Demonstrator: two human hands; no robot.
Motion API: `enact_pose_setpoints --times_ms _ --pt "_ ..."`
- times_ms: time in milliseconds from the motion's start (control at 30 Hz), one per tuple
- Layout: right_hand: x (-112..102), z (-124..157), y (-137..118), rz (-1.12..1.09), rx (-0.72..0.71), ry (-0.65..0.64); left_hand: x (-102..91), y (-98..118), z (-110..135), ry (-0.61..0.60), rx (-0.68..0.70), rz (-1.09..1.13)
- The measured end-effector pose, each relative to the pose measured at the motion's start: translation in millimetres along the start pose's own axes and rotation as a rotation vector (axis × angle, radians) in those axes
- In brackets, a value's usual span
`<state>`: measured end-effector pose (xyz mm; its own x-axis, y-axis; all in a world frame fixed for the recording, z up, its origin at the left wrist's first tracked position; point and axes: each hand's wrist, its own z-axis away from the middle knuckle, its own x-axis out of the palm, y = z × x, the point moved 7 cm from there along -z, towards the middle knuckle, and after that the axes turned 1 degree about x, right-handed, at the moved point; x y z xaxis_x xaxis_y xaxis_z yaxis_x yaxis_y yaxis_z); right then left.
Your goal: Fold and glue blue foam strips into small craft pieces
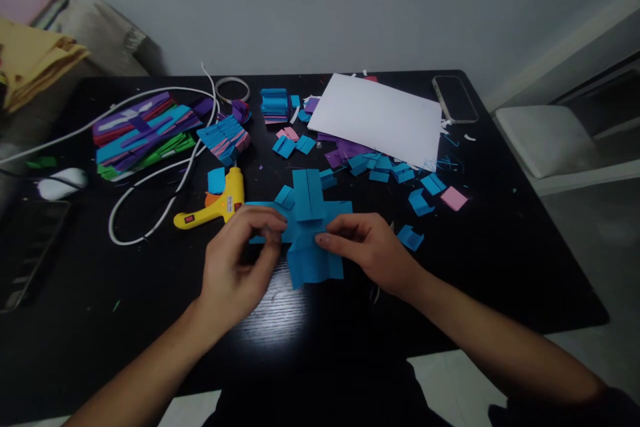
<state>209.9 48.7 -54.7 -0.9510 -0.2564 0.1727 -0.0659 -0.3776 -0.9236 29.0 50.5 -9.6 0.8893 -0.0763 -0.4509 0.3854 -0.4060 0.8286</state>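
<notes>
A blue folded-paper cross (pixel 309 227) lies on the black table (pixel 150 293) in front of me. My left hand (pixel 239 267) pinches its left arm, fingers curled together over the paper. My right hand (pixel 367 248) holds the cross from the right, fingertips pressed on its centre fold. A yellow glue gun (pixel 215 205) lies just left of the cross, beside my left hand, with its white cord (pixel 150 177) looping away to the left.
Small folded blue, purple and pink paper pieces (pixel 390 170) are scattered behind the cross. A white sheet (pixel 380 117) and a phone (pixel 454 99) lie at the back right. Stacks of coloured paper pieces (pixel 143 133) sit at the back left. A white seat (pixel 545 137) stands beyond the table's right edge.
</notes>
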Motion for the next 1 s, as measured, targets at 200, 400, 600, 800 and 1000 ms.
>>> enact_pose_setpoints --times_ms 200,400,600,800,1000 --pt "0 -1 2 0.053 -0.004 0.024 27.2 -22 5 -0.208 -0.415 0.291" --pt "1 -1 -3 0.133 -0.037 0.027 30.2 -25 9 -0.191 -0.456 0.332" --pt "0 -1 -6 0.203 -0.053 0.016 30.8 -29 9 -0.216 -0.503 0.34" --pt "0 -2 -4 0.232 -0.046 -0.011 32.9 -36 12 -0.233 -0.553 0.368" --pt "1 -2 -3 0.161 -0.025 -0.023 29.8 -34 10 -0.224 -0.54 0.331"
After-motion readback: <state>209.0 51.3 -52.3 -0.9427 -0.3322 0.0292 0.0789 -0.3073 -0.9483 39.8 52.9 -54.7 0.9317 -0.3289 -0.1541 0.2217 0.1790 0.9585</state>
